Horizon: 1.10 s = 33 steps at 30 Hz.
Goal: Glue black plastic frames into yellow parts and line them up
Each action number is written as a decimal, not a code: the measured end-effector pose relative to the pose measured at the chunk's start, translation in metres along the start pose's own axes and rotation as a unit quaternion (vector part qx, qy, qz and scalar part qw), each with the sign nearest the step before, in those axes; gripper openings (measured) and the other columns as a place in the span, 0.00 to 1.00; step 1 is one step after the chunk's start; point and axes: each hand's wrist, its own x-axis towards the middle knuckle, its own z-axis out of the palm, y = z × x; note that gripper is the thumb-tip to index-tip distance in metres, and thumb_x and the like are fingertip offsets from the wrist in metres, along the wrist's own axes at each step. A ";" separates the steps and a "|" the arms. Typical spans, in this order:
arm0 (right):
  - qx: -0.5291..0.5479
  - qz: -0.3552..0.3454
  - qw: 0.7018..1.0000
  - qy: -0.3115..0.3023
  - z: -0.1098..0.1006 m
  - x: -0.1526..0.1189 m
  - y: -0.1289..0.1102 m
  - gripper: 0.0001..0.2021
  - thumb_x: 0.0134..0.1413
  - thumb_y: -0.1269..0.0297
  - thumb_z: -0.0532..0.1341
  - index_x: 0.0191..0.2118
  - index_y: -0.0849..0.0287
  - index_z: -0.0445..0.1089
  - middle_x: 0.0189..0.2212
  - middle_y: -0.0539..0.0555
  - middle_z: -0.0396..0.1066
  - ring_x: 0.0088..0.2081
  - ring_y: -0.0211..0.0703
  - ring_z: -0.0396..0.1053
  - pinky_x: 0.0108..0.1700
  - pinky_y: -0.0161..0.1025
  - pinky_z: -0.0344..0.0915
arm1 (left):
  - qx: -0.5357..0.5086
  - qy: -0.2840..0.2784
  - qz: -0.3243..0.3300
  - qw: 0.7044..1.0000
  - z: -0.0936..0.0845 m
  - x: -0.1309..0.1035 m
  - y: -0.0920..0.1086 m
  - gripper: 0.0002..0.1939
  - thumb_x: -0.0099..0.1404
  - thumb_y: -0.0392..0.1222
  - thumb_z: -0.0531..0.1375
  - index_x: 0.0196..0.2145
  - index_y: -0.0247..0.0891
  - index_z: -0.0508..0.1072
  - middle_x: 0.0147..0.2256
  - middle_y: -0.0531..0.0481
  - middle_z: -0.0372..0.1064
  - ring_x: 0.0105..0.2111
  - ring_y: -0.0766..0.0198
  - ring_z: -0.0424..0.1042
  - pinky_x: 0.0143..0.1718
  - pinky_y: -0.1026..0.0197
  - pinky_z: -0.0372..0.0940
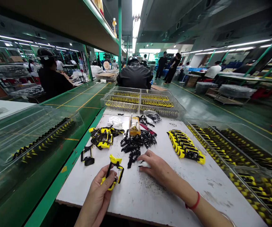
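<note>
My left hand [103, 186] is closed around a yellow and black plastic frame [120, 174], held upright above the near part of the board. Its fingers and thumb grip the lower left side, and its open middle shows through. My right hand [158, 167] rests low over the board with bent fingers and thumb around a small white object [144, 164], mostly hidden and of unclear kind. Just beyond those fingertips lies a heap of small black plastic parts [138, 140]. More yellow and black frames [104, 138] are piled at the left, beside a mostly black frame [88, 157].
A row of yellow and black frames [185, 146] stands at the right. Beyond the heap are an amber box [135, 127], red-handled tool [147, 128] and white cloth [115, 123]. Clear trays of parts flank the white board [126, 201]. A seated person [136, 75] is ahead.
</note>
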 end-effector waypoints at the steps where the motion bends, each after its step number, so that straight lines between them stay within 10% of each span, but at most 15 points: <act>1: -0.012 0.000 1.000 -0.002 0.002 0.001 0.000 0.09 0.54 0.67 0.62 0.42 0.55 0.69 0.38 0.53 0.65 0.36 0.42 0.68 0.39 0.38 0.65 | 0.011 0.005 0.006 1.000 0.001 0.000 0.001 0.20 0.52 0.35 0.69 0.43 0.36 0.72 0.33 0.51 0.72 0.32 0.71 0.71 0.34 0.72 0.68; 10: 0.134 0.040 0.990 -0.017 -0.006 -0.025 0.010 0.06 0.59 0.62 0.57 0.39 0.56 0.68 0.33 0.51 0.70 0.33 0.40 0.67 0.37 0.36 0.63 | 0.038 -0.002 0.033 0.999 0.007 0.001 -0.009 0.26 0.49 0.39 0.71 0.46 0.38 0.69 0.30 0.54 0.66 0.28 0.71 0.66 0.31 0.68 0.66; 19: 0.456 0.169 0.874 -0.003 -0.013 -0.066 0.017 0.19 0.45 0.54 0.67 0.37 0.58 0.61 0.23 0.45 0.64 0.22 0.31 0.58 0.24 0.29 0.55 | 0.132 0.029 0.075 0.988 0.027 0.006 -0.032 0.28 0.47 0.42 0.71 0.45 0.38 0.67 0.29 0.55 0.62 0.30 0.69 0.65 0.32 0.67 0.64; 33: 0.338 0.119 0.933 0.045 -0.019 -0.071 -0.024 0.07 0.55 0.62 0.59 0.37 0.60 0.68 0.30 0.53 0.75 0.27 0.37 0.69 0.30 0.33 0.66 | 0.192 -0.096 0.057 0.975 0.040 0.010 -0.071 0.33 0.52 0.58 0.66 0.50 0.37 0.67 0.24 0.50 0.70 0.25 0.62 0.71 0.23 0.66 0.61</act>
